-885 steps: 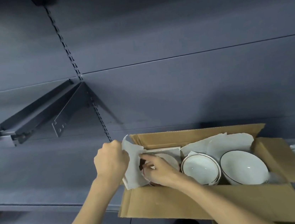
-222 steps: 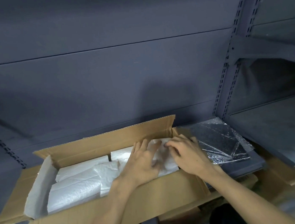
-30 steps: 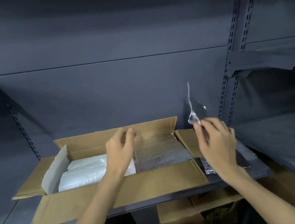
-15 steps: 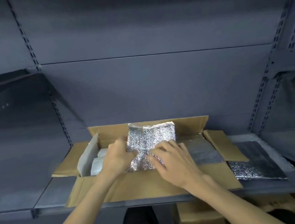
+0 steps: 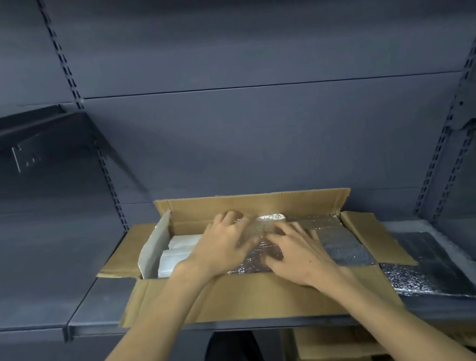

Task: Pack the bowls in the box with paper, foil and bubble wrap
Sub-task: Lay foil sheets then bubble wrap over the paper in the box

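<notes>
Both hands lie flat, fingers spread, gripping nothing: the left hand (image 5: 224, 248) and the right hand (image 5: 296, 251) press side by side on a foil sheet (image 5: 258, 260) in the middle of the open cardboard box (image 5: 262, 294). Half a second earlier this sheet stood upright between the hands; it now lies flat, beside a second foil sheet (image 5: 344, 249) already covering the right part of the box. White bubble wrap (image 5: 179, 249) remains exposed at the left end, next to a white liner sheet (image 5: 154, 250) standing against the left wall. No bowls are visible; they are judged to lie beneath the wrap. More foil (image 5: 422, 274) rests on the shelf (image 5: 96, 305), just right of the box. Judgement: the foil layer is roughly two-thirds laid, and one further sheet is needed at the left end.
</notes>
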